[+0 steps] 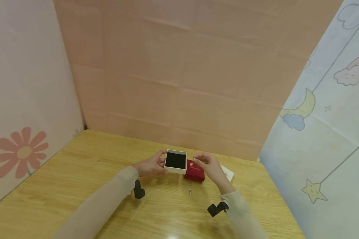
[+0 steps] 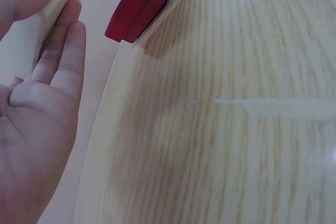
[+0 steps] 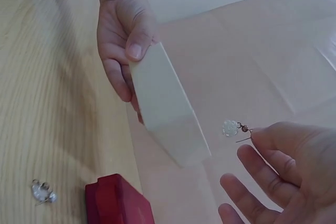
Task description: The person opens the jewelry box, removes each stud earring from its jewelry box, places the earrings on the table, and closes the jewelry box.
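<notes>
Pale sleeves reach in nearest the head camera, with a black wrist camera at the left cuff. The left hand grips a white box above the wooden table. Only the head view looks into the box, onto a black lining; both wrist views show just its outer faces, the left thumb on one side and fingers on the other.

The right wrist view makes plain what the right hand has: thumb and forefinger pinch the hook of an earring with a clear, whitish bead, the other fingers spread apart. From the head, that earring is a pale speck against a red box, whose lettering shows in that view alone. A second earring lies on the table near the red box, its parts clearer from the right wrist. A white flat thing, partly behind the right arm, appears only from the head.
</notes>
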Motion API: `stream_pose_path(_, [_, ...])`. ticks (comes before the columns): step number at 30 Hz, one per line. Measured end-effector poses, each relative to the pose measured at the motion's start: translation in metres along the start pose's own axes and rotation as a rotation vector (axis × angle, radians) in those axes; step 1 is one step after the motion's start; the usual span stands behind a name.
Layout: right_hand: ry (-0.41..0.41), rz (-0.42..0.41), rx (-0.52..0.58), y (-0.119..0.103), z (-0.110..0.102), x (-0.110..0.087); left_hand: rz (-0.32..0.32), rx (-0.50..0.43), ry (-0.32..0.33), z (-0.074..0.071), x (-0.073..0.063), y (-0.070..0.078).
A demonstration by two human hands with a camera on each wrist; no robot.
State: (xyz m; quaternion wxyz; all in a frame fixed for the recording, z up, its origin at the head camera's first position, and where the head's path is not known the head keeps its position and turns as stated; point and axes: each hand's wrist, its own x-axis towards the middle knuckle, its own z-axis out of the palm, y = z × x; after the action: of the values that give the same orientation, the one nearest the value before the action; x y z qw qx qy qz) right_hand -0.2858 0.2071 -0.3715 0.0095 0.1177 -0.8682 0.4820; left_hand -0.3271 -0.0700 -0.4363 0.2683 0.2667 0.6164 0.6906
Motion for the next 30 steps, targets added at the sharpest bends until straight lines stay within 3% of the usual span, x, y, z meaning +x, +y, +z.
stream_pose_path(16, [-0.173,0.000,-0.028,0.023,0.007,-0.018,0.005,-0.015,0.008,0.001,0.001,0.001])
stream_pose_path(23, [-0.309,-0.051,-0.151,0.027,0.020,-0.024,0.006,-0.046,0.018,0.000,-0.001,0.002])
stream_pose_path(30, [-0.366,-0.051,-0.190,0.038,0.030,-0.024,0.007,-0.023,0.006,0.000,0.000,0.002])
